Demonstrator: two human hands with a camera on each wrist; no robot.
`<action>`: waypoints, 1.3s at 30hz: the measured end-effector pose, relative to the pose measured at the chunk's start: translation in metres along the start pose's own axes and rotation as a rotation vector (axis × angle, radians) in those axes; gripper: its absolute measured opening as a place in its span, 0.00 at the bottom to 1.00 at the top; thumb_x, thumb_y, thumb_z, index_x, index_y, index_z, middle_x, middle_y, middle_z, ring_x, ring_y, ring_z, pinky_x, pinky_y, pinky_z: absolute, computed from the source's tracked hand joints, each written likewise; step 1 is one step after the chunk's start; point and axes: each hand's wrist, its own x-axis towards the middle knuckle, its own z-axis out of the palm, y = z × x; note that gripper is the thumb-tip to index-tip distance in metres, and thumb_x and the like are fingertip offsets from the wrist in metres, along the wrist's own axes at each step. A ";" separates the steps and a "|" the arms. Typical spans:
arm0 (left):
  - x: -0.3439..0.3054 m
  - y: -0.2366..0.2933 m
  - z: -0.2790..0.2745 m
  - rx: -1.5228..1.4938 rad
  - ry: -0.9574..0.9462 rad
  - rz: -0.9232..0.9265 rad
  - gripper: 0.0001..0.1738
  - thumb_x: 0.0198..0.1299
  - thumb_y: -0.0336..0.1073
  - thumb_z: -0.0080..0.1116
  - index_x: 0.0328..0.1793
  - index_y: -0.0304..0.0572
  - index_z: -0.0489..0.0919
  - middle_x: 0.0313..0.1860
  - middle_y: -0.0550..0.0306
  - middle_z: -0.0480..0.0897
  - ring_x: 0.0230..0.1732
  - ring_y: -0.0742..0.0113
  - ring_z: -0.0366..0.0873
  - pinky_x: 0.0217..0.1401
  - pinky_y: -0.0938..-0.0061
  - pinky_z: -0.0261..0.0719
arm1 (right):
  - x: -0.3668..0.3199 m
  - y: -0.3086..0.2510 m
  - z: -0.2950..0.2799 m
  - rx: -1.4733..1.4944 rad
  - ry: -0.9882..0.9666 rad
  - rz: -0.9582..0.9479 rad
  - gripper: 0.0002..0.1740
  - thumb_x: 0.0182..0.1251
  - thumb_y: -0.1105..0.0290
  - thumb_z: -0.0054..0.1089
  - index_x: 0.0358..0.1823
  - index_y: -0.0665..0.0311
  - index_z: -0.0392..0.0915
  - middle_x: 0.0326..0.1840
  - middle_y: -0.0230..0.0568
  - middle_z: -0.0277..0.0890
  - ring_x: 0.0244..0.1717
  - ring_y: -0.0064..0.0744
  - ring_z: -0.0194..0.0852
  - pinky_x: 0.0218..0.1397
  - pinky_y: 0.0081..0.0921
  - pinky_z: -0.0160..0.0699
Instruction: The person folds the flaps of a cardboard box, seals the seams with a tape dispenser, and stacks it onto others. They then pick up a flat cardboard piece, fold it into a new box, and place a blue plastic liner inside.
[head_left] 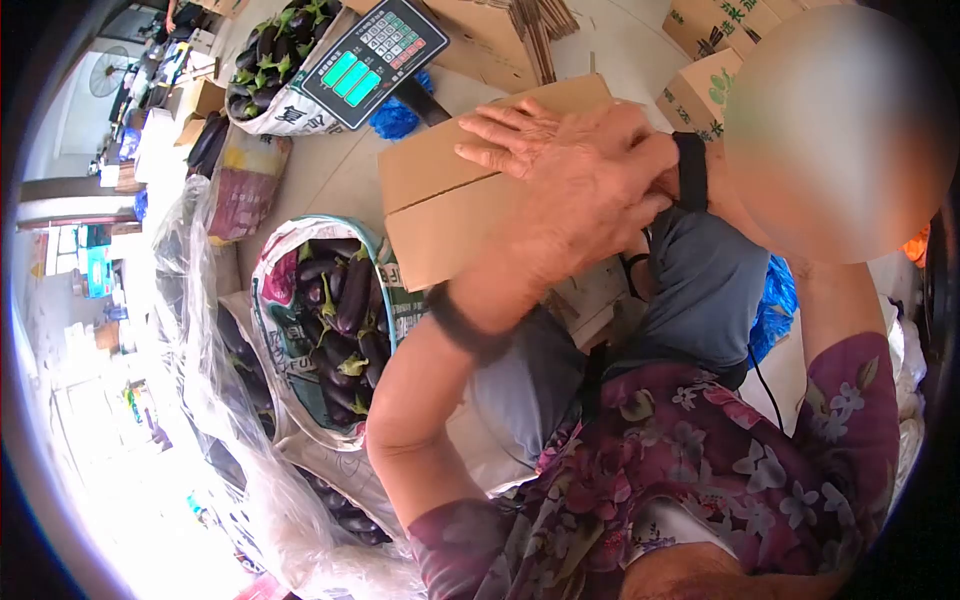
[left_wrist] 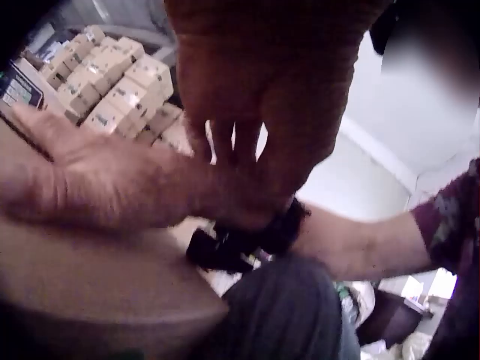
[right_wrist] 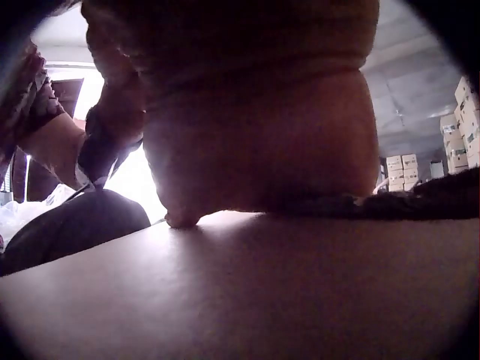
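Observation:
A cardboard box (head_left: 440, 235) lies tilted before the knees. The right hand (head_left: 515, 137) rests on it with fingers spread, reaching leftward. Crossing over it, the left hand (head_left: 565, 220) bends its fingers about the right wrist, beside the black band (head_left: 691, 172). In the left wrist view, the left hand (left_wrist: 266, 82) reaches down to that wrist, and the right hand (left_wrist: 105, 180) lies flat along the box (left_wrist: 97, 277). The right wrist view has the right hand (right_wrist: 262, 135) low over the box surface (right_wrist: 247, 292); its fingers are hidden there.
A sack of eggplants (head_left: 345, 310) stands left of the box, with clear plastic sheeting (head_left: 200, 320) beyond. A digital scale display (head_left: 375, 65) and another eggplant sack (head_left: 275, 70) are behind. Printed cartons (head_left: 690, 95) stand at the back right; blue plastic (head_left: 775, 310) lies beside the right knee.

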 end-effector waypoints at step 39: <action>-0.204 0.019 -0.156 0.049 -0.819 -0.913 0.21 0.66 0.34 0.58 0.62 0.31 0.73 0.47 0.42 0.83 0.43 0.52 0.85 0.45 0.64 0.81 | -0.002 0.005 -0.009 -0.006 -0.061 -0.087 0.58 0.63 0.25 0.41 0.79 0.65 0.48 0.82 0.61 0.38 0.82 0.60 0.30 0.78 0.56 0.38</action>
